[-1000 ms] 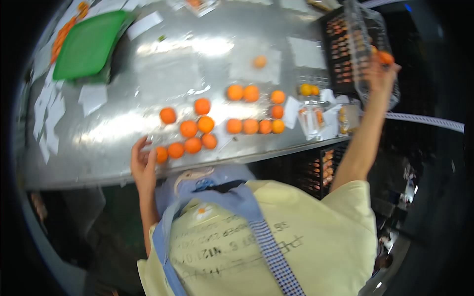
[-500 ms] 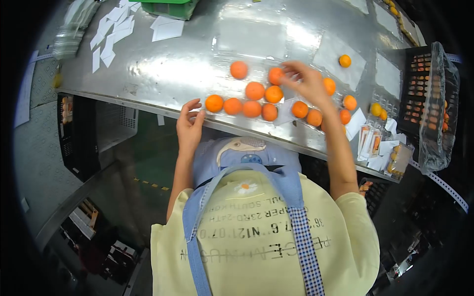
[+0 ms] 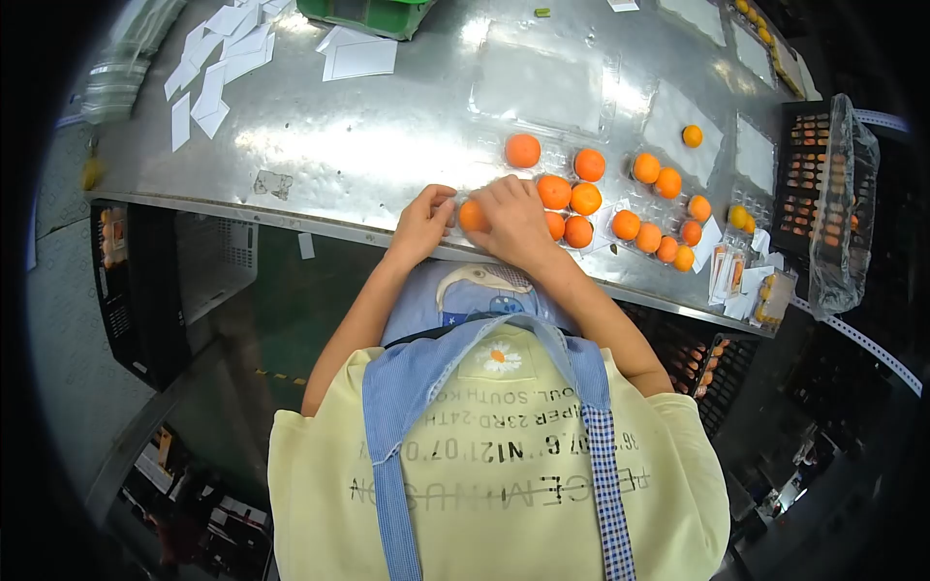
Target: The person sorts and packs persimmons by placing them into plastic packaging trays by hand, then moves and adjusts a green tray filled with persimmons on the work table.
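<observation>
My left hand (image 3: 423, 229) is at the table's near edge, its fingers curled beside the leftmost orange (image 3: 473, 216). What its fingertips grip, if anything, is hidden. From the other side, my right hand (image 3: 513, 223) bends its fingers over that same orange and covers part of the row. Right of the right hand, more oranges (image 3: 553, 192) sit close together in clear plastic packaging. A single orange (image 3: 522, 150) lies just beyond the knuckles, with another orange (image 3: 589, 165) to its right.
Several oranges (image 3: 648, 237) form a second group to the right. White cards (image 3: 221, 58) lie at the far left, near a green basket (image 3: 373, 15). Clear trays (image 3: 542, 87) rest farther back. A black crate (image 3: 809, 184) with plastic lining stands at the right end.
My right hand has come left and nearer, from an orange in the back row to the leftmost front one. My left hand's fingers have curled in towards it. The view has shifted slightly.
</observation>
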`<state>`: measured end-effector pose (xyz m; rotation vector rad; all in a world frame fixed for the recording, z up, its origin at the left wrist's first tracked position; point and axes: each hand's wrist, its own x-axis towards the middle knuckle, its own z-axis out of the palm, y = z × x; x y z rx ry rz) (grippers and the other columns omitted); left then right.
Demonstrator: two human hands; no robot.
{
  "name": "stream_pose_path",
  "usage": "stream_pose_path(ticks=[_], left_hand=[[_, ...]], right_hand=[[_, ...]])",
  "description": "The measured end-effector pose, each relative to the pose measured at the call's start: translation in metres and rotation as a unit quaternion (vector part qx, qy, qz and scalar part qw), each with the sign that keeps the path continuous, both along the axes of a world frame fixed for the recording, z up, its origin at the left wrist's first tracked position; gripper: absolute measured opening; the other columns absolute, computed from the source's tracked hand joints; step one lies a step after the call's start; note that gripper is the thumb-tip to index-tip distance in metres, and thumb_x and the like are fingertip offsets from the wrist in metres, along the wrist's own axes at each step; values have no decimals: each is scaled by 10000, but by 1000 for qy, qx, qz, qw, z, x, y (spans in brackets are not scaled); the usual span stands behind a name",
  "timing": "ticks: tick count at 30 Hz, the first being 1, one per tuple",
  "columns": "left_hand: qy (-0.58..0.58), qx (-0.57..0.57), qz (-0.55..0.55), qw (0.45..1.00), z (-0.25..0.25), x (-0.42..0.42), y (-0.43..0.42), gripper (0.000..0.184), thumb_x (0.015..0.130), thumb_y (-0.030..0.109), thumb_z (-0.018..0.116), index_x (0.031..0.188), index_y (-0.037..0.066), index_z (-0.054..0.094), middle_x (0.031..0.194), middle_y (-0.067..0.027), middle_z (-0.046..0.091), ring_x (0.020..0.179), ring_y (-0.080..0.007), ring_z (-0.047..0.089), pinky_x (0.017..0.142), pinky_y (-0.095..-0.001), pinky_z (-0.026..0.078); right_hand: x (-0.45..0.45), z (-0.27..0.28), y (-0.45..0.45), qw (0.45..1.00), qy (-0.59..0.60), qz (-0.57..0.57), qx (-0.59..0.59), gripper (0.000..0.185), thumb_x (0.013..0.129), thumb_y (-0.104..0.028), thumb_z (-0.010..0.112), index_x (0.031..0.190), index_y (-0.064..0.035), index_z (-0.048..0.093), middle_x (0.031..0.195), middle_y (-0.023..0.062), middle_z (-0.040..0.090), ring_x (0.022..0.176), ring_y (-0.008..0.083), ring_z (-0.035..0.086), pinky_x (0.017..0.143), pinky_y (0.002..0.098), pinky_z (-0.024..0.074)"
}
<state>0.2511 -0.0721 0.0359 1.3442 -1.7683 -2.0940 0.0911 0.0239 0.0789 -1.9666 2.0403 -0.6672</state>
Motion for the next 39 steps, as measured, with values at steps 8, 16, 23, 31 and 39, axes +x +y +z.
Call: stream_pose_path(ticks=[8, 16, 23, 31, 39], left_hand=[[183, -88, -6, 979, 68, -14, -4, 477, 816, -1, 599, 1277, 91, 522, 1281, -62, 517, 995, -169, 559, 745, -264, 484], [242, 39, 16, 969, 88, -35, 10, 532, 819, 35, 658, 1322, 59, 489, 1244, -72, 547, 975, -146, 566, 729, -251, 486], [299, 274, 114, 907, 74, -29, 10, 524, 976, 415, 450, 1308, 9, 462, 1107, -105, 612, 822, -147, 587, 653, -251, 471], [272, 321, 104, 901, 80, -33, 8, 569, 996, 511, 319, 1232, 25, 496, 1039, -95, 621, 836, -141, 594, 661, -259, 479], [213, 275, -1, 938, 73, -33, 8, 577, 973, 519, 399, 1206, 13, 548, 1058, -106, 627, 887, -151, 618, 708, -274, 493]], right_hand=[[-25, 44, 6, 820, -526, -161, 156, 476, 828, -284, 688, 1173, 22, 568, 1148, 128, 610, 1040, 205, 587, 870, 309, 472], [-43, 46, 13, 716, -643, -147, 229, 460, 971, -340, 493, 1210, 48, 559, 1005, 96, 655, 876, 132, 609, 752, 259, 491], [-53, 40, 16, 803, -558, -155, 143, 355, 971, -284, 511, 1136, 14, 613, 921, 67, 661, 802, 106, 592, 712, 253, 482], [-40, 48, 18, 853, -504, -125, 57, 410, 857, -192, 677, 1221, -32, 574, 1056, 77, 615, 852, 102, 551, 749, 250, 461], [-36, 67, 11, 953, -299, -36, 44, 574, 714, -236, 778, 1217, -59, 564, 1096, 119, 606, 1001, 248, 571, 814, 330, 479]])
